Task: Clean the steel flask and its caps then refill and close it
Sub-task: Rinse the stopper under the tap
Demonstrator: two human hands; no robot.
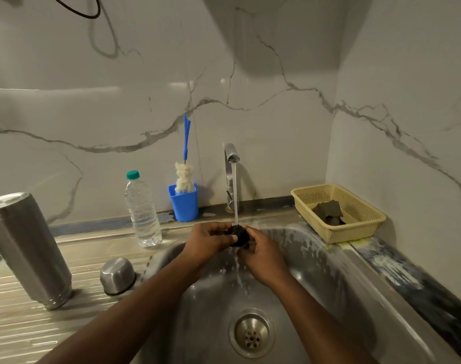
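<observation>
Sink [319,261]: cap [239,235] between left hand [207,240], right hand [264,256]

The dark cap [238,235] is mostly covered by fingers of the left hand [211,241] and right hand [262,256]. The dark item [327,210] in the basket [355,232] is indistinct. The upper edge crops the black cable [78,12].

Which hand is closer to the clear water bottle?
Left. The left hand is just right of the clear plastic teal-capped bottle; the right hand sits beyond it, farther right.
</observation>
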